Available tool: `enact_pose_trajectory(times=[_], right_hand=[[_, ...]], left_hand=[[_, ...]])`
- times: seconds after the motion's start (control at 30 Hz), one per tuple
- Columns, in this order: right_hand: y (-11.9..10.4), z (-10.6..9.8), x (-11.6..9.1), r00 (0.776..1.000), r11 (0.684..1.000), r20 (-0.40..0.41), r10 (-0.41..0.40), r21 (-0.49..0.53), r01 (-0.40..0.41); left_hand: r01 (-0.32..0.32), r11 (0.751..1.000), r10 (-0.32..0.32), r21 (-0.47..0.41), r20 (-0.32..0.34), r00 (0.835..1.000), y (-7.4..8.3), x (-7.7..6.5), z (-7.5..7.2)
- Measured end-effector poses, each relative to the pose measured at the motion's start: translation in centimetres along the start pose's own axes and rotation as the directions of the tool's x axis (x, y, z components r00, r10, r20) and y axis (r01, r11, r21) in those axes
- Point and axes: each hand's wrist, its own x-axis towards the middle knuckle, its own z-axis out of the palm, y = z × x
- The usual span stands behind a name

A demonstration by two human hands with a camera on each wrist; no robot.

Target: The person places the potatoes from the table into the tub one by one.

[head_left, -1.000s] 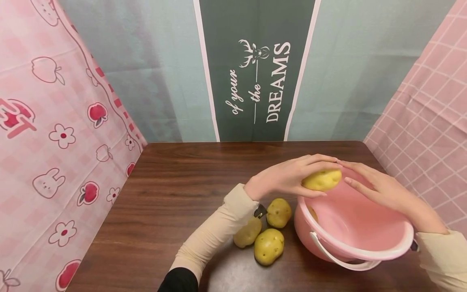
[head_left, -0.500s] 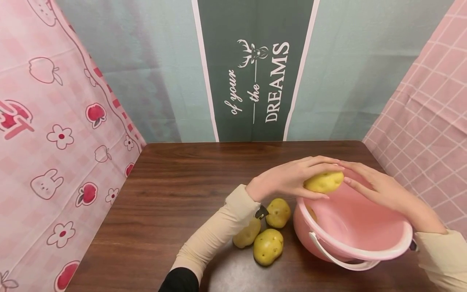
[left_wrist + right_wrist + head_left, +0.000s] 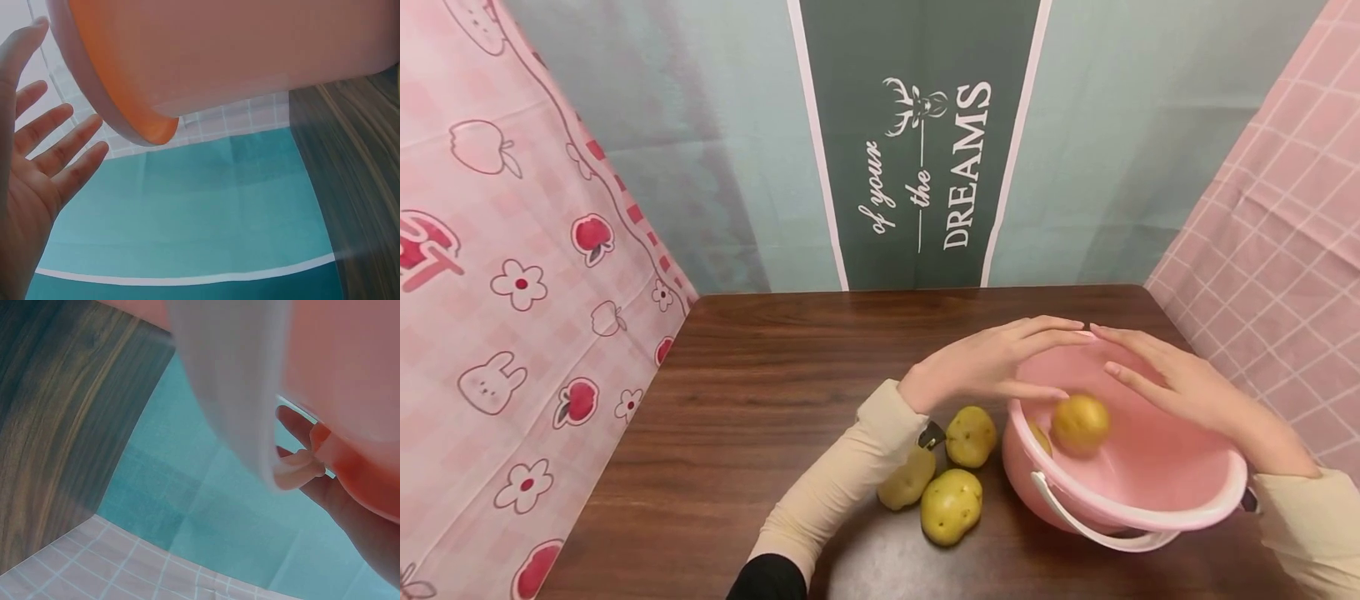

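Note:
A pink bucket [image 3: 1213, 518] with a white handle [image 3: 1127, 543] stands on the right of the table. Inside it, a blurred yellow potato [image 3: 1081, 425] appears in mid-fall below my left hand [image 3: 977, 362]. That hand hovers over the bucket's left rim, fingers extended and thumb apart, holding nothing. Another potato [image 3: 1040, 437] shows partly behind the near-left rim. My right hand [image 3: 1180, 387] lies over the far right side of the bucket, fingers extended; in the right wrist view the bucket partly covers it.
Left of the bucket, three potatoes lie close together: one behind [image 3: 971, 437], one in front [image 3: 952, 507], and one [image 3: 907, 479] partly under the left sleeve. The dark wooden table [image 3: 760, 375] is bordered by a green curtain [image 3: 722, 150] and pink patterned cloths [image 3: 1277, 250].
My left hand has let go of the potato it held, and the potato has dropped into the bucket area. The right hand has barely moved.

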Motion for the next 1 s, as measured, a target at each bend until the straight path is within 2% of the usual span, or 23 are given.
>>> enact_pose_trajectory(times=[0.13, 0.3, 0.57, 0.77, 1.0], right_hand=[[-0.2, -0.1, 0.1, 1.000, 1.000, 0.000, 0.003, 0.005, -0.003], [-0.2, -0.3, 0.2, 1.000, 1.000, -0.012, -0.019, 0.007, 0.019], [-0.2, -0.4, 0.4, 1.000, 1.000, -0.007, -0.018, 0.015, 0.018], [-0.2, -0.3, 0.3, 1.000, 1.000, -0.002, -0.013, 0.022, 0.013], [0.0, 0.1, 0.2, 1.000, 0.999, -0.010, -0.022, 0.023, 0.023]], left_hand=[[0.078, 0.997, -0.078, -0.017, 0.022, 0.997, -0.4, -0.9, -0.1], [0.130, 0.990, -0.129, -0.052, 0.023, 0.991, -0.9, -2.0, -0.1], [0.154, 0.987, -0.155, -0.052, -0.001, 0.988, -1.7, -3.5, 0.1], [0.186, 0.980, -0.186, -0.066, 0.019, 0.982, -2.1, -4.4, 0.3], [0.167, 0.983, -0.167, -0.073, 0.006, 0.986, -2.5, -5.2, 0.7]])
